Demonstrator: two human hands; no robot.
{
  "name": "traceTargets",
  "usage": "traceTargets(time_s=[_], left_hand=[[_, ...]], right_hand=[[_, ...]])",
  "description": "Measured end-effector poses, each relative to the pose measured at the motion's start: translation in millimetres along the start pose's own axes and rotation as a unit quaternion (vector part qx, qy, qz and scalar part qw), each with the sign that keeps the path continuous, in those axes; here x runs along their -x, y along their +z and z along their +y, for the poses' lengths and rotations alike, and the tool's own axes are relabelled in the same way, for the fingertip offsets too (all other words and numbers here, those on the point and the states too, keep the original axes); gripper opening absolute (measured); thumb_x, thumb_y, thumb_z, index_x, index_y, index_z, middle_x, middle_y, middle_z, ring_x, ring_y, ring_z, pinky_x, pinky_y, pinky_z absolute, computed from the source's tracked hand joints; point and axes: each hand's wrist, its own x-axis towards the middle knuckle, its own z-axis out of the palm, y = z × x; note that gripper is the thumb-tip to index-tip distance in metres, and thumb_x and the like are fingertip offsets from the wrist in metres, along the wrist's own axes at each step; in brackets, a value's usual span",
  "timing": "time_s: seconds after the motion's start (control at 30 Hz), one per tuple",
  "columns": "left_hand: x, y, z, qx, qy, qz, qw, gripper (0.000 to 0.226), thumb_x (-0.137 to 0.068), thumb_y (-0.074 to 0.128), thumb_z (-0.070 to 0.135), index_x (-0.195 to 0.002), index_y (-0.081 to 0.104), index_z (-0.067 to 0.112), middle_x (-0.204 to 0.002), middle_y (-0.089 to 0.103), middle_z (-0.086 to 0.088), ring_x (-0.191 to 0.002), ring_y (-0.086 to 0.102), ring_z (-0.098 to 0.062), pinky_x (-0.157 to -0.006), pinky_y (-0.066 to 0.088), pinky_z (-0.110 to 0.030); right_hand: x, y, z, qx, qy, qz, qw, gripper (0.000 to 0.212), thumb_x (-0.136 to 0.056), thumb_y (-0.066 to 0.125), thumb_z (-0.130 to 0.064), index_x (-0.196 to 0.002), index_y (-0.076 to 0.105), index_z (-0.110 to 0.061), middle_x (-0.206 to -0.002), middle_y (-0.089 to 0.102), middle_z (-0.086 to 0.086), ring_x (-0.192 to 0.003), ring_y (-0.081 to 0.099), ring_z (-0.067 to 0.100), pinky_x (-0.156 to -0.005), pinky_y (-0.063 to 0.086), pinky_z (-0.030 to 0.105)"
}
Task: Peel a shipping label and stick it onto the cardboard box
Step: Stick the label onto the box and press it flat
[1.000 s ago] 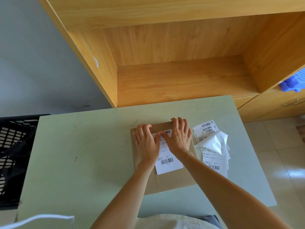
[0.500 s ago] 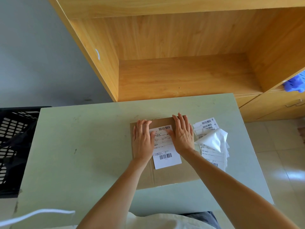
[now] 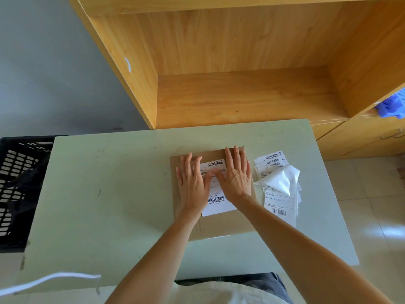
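A flat brown cardboard box lies on the pale green table. A white shipping label with barcodes lies flat on the box top. My left hand rests palm down on the label's left edge, fingers spread. My right hand presses palm down on the label's right side, its thumb touching the left thumb over the label's middle. Neither hand holds anything.
A pile of more labels and crumpled white backing paper lies just right of the box. A black slotted crate stands off the table's left edge. A wooden shelf unit rises behind the table. A white cord lies near the front left.
Both hands slid apart over the label half a second ago, then moved back together; their thumbs now meet over the label's middle. The label stays flat on the box.
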Motion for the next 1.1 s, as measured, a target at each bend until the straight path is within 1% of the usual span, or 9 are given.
traceTargets(time_s=[0.17, 0.3, 0.4, 0.5, 0.67, 0.77, 0.9, 1.0, 1.1], left_hand=[[8.2, 2.3, -5.4, -0.022, 0.005, 0.006, 1.000, 0.051, -0.100, 0.042, 0.047, -0.144, 0.038, 0.022, -0.157, 0.028, -0.003, -0.149, 0.015, -0.026, -0.120, 0.013, -0.046], [10.6, -2.1, -14.5, -0.021, 0.016, 0.015, 1.000, 0.045, -0.101, 0.044, 0.033, -0.144, 0.039, 0.021, -0.156, 0.029, -0.004, -0.148, 0.017, -0.026, -0.120, 0.017, -0.048], [11.9, -4.1, -19.8, -0.015, 0.011, 0.026, 0.999, 0.043, -0.100, 0.044, 0.020, -0.143, 0.039, 0.021, -0.155, 0.030, -0.004, -0.148, 0.018, -0.027, -0.117, 0.022, -0.050], [14.4, -6.7, -19.1, -0.013, 0.006, 0.032, 0.999, 0.045, -0.099, 0.041, 0.014, -0.144, 0.038, 0.021, -0.155, 0.031, -0.004, -0.148, 0.018, -0.028, -0.117, 0.023, -0.049], [19.4, -4.6, -7.5, -0.019, 0.021, 0.015, 0.999, 0.047, -0.100, 0.044, 0.037, -0.144, 0.038, 0.020, -0.154, 0.034, -0.004, -0.147, 0.021, -0.029, -0.117, 0.021, -0.049], [25.8, 1.5, -7.2, -0.037, 0.031, 0.004, 0.999, 0.051, -0.100, 0.043, 0.041, -0.145, 0.038, 0.019, -0.154, 0.033, -0.005, -0.147, 0.022, -0.029, -0.117, 0.021, -0.049], [34.0, 2.1, -17.0, -0.044, 0.039, 0.004, 0.998, 0.048, -0.101, 0.040, 0.036, -0.145, 0.037, 0.018, -0.155, 0.033, -0.004, -0.147, 0.022, -0.026, -0.118, 0.021, -0.049], [37.8, 0.5, -25.6, -0.033, 0.048, 0.011, 0.998, 0.046, -0.101, 0.031, 0.026, -0.146, 0.037, 0.017, -0.155, 0.034, -0.003, -0.147, 0.022, -0.026, -0.118, 0.022, -0.050], [40.3, -0.8, -31.1, -0.016, 0.049, 0.024, 0.998, 0.046, -0.099, 0.039, 0.013, -0.145, 0.040, 0.015, -0.153, 0.038, -0.003, -0.147, 0.026, -0.025, -0.116, 0.026, -0.051]], right_hand=[[4.5, 4.6, 4.0, 0.008, -0.003, 0.010, 1.000, 0.076, -0.097, 0.037, -0.054, -0.156, 0.003, -0.020, -0.165, -0.003, 0.005, -0.152, -0.008, 0.025, -0.123, 0.002, 0.042], [7.4, 2.0, 14.4, -0.023, -0.023, 0.017, 0.999, 0.065, -0.102, 0.039, -0.033, -0.156, 0.007, -0.018, -0.165, 0.001, 0.005, -0.152, -0.006, 0.024, -0.122, 0.001, 0.038], [9.9, 1.8, 17.8, -0.046, -0.022, 0.028, 0.998, 0.059, -0.103, 0.037, -0.027, -0.156, 0.012, -0.017, -0.165, 0.004, 0.006, -0.152, -0.001, 0.025, -0.124, 0.007, 0.043], [13.1, 1.5, 16.9, -0.050, -0.024, 0.028, 0.998, 0.059, -0.102, 0.037, -0.028, -0.155, 0.013, -0.016, -0.165, 0.007, 0.007, -0.152, 0.001, 0.027, -0.123, 0.010, 0.046], [22.9, 6.0, 8.2, -0.004, -0.048, 0.025, 0.999, 0.072, -0.097, 0.040, -0.051, -0.155, 0.013, -0.018, -0.165, 0.007, 0.006, -0.152, 0.000, 0.027, -0.124, 0.007, 0.042], [29.2, 11.1, 7.1, 0.001, -0.045, 0.020, 0.999, 0.075, -0.096, 0.040, -0.055, -0.156, 0.012, -0.018, -0.165, 0.006, 0.006, -0.152, 0.001, 0.028, -0.124, 0.005, 0.042], [36.9, 12.2, 16.0, 0.008, -0.049, 0.031, 0.998, 0.066, -0.100, 0.042, -0.038, -0.156, 0.012, -0.019, -0.165, 0.008, 0.007, -0.152, 0.002, 0.029, -0.124, 0.008, 0.044], [40.9, 9.7, 20.7, -0.015, -0.041, 0.032, 0.999, 0.060, -0.101, 0.038, -0.023, -0.156, 0.011, -0.022, -0.164, 0.009, 0.005, -0.152, 0.002, 0.027, -0.123, 0.011, 0.045], [45.5, 8.1, 22.2, -0.019, -0.034, 0.034, 0.999, 0.060, -0.100, 0.034, -0.012, -0.155, 0.012, -0.022, -0.164, 0.009, 0.005, -0.152, 0.002, 0.027, -0.122, 0.013, 0.047]])
